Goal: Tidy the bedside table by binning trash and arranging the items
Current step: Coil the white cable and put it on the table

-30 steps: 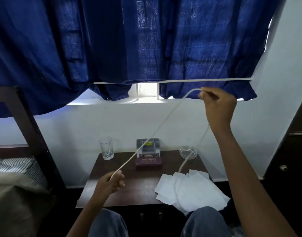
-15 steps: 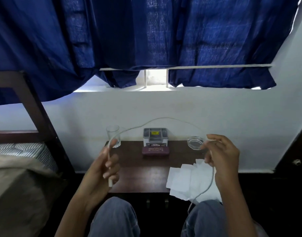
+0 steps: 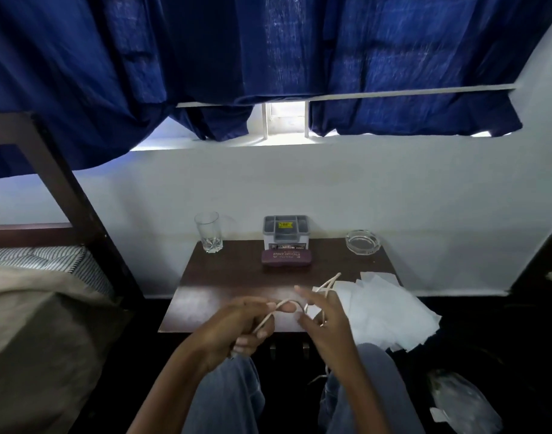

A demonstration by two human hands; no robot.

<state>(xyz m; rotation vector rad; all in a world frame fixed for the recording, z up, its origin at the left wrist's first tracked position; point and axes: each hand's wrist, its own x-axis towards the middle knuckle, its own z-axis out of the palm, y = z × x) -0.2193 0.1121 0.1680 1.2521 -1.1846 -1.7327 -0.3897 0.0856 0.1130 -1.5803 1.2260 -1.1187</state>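
- The left hand is closed around a thin off-white cord, just above the near edge of the dark brown wooden bedside table.
- The right hand, fingers loosely curled, has the same cord looped between them.
- Crumpled white paper sheets overhang the table's right front corner.
- A maroon spectacle case lies mid-table, before a grey compartmented organiser box.
- A clear drinking glass stands at the table's back left, a clear glass ashtray at its back right.
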